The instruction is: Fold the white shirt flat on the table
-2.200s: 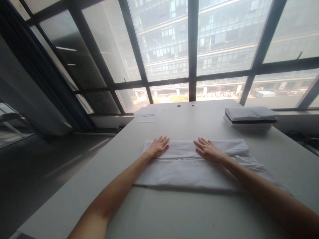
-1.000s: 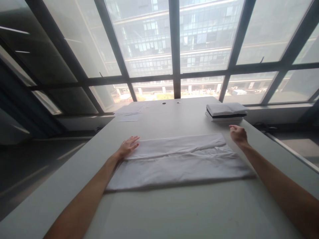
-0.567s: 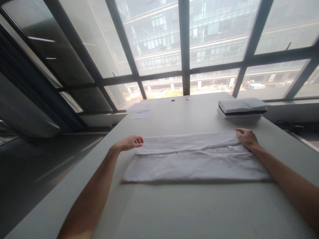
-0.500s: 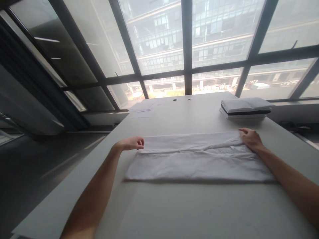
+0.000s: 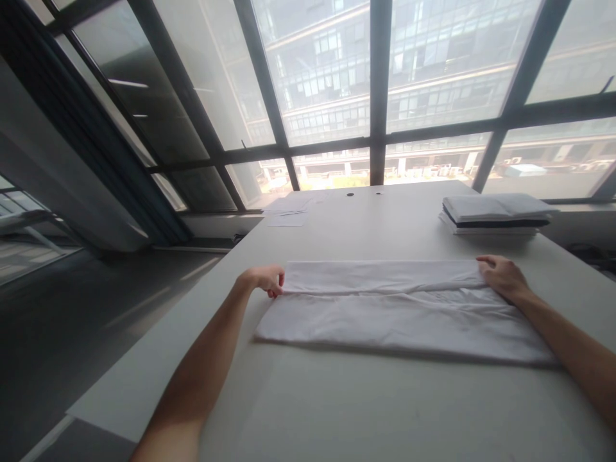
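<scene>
A white cloth (image 5: 394, 314) lies folded lengthwise on the grey table (image 5: 366, 410), its far strip doubled over toward me. My left hand (image 5: 266, 280) is curled at the cloth's far left corner, fingers pinched on the folded edge. At the far right corner my right hand (image 5: 500, 276) rests on the cloth with its fingers bent over the fold's end; I cannot see whether they grip the cloth. Both arms reach out along the cloth's two short sides.
A stack of folded cloths (image 5: 495, 215), white with a dark layer, sits at the table's far right. Sheets of paper (image 5: 289, 212) lie at the far left corner. Two small holes (image 5: 350, 193) mark the far edge. Tall windows (image 5: 375, 83) stand behind.
Both hands slid apart from the cloth's middle to its far corners. The left hand went from flat to pinched on the fold; the right came down onto the right corner.
</scene>
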{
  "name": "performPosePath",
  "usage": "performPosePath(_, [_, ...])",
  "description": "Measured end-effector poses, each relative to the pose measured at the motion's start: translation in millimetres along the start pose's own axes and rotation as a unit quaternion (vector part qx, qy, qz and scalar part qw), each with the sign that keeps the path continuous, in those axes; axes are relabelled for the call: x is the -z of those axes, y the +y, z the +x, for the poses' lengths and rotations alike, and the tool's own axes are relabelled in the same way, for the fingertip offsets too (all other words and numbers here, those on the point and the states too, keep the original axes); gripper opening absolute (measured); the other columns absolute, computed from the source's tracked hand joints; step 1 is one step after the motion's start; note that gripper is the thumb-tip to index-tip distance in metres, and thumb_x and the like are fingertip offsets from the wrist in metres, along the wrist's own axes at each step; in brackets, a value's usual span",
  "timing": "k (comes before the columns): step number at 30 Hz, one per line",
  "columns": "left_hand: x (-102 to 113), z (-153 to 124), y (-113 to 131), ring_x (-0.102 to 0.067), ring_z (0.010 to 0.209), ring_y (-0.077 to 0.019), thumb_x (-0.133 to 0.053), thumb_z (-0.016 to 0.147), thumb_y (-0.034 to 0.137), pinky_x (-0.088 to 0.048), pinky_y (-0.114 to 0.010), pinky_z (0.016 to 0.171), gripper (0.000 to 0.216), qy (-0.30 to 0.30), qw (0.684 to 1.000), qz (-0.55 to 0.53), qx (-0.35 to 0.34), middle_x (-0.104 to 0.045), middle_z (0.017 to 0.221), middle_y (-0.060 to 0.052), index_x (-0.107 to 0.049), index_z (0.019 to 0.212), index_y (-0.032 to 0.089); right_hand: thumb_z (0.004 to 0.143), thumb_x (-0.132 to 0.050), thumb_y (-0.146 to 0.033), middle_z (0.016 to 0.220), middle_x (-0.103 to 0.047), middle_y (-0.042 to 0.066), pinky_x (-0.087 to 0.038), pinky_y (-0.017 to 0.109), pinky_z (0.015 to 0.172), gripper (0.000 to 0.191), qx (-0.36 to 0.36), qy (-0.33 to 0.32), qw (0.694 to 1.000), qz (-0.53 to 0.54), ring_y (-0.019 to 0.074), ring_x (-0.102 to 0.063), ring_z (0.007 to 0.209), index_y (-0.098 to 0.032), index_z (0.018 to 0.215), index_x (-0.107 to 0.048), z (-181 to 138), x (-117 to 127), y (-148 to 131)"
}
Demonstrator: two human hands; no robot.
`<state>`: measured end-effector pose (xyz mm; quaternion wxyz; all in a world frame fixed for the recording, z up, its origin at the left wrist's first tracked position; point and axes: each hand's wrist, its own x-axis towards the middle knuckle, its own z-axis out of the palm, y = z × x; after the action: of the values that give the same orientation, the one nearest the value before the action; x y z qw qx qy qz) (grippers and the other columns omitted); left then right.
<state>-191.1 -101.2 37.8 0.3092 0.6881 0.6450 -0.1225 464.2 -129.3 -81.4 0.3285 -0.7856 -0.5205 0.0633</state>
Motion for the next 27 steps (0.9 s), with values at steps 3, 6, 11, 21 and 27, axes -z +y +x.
performPosePath(3, [1.0, -0.3, 6.5, -0.073, 0.074, -0.0260, -0.074, 0.072, 0.042, -0.055, -0.031, 0.066, 0.026, 0.048, 0.997, 0.065, -0.005, -0.073, 0.069, -0.006, -0.061, 0.071, 0.019, 0.085, -0.054, -0.025, 0.115, -0.073, 0.021, -0.048, 0.044, 0.093, 0.036, 0.003, -0.007, 1.000, 0.005, 0.0407, -0.065, 0.111, -0.011, 0.109, -0.077, -0.7, 0.9, -0.9])
performPosePath(6, [-1.9, 0.0, 23.3, -0.072, 0.089, -0.0264, -0.058, 0.088, 0.037, -0.056, -0.035, 0.084, 0.022, 0.203, 0.965, 0.106, -0.130, -0.076, 0.091, -0.009, -0.071, 0.088, 0.019, 0.086, -0.054, -0.024, 0.117, -0.072, 0.023, -0.047, 0.043, 0.095, 0.037, 0.003, -0.013, 1.000, 0.002, 0.0402, -0.065, 0.113, -0.009, 0.111, -0.076, -0.3, 0.9, -0.8])
performPosePath(11, [-43.6, 17.1, 62.4, -0.058, 0.129, -0.0228, -0.033, 0.104, 0.031, -0.042, -0.037, 0.113, 0.045, 0.376, 0.872, 0.039, -0.312, -0.065, 0.136, -0.010, -0.061, 0.136, 0.017, 0.088, -0.054, -0.024, 0.120, -0.071, 0.023, -0.046, 0.040, 0.097, 0.037, -0.001, -0.014, 1.000, -0.007, 0.0385, -0.064, 0.117, -0.008, 0.113, -0.076, 0.3, 0.2, -0.9])
performPosePath(21, [-95.2, 50.9, 54.8, -0.027, 0.153, -0.0283, -0.028, 0.108, 0.046, -0.023, -0.051, 0.124, 0.057, 0.266, 0.913, 0.135, -0.278, -0.032, 0.165, -0.011, -0.039, 0.158, 0.020, 0.088, -0.050, -0.029, 0.125, -0.070, 0.020, -0.045, 0.033, 0.099, 0.043, -0.002, -0.038, 0.999, -0.028, 0.0309, -0.064, 0.116, -0.010, 0.119, -0.073, -0.3, 2.4, -2.3])
performPosePath(27, [-88.4, 45.5, 67.6, -0.034, 0.151, -0.0255, -0.029, 0.107, 0.037, -0.027, -0.049, 0.124, 0.053, 0.304, 0.906, 0.097, -0.278, -0.040, 0.161, -0.012, -0.046, 0.153, 0.018, 0.088, -0.050, -0.029, 0.126, -0.070, 0.020, -0.045, 0.033, 0.098, 0.043, 0.004, -0.037, 0.999, -0.033, 0.0306, -0.064, 0.114, -0.010, 0.119, -0.073, 0.4, 0.6, -1.0])
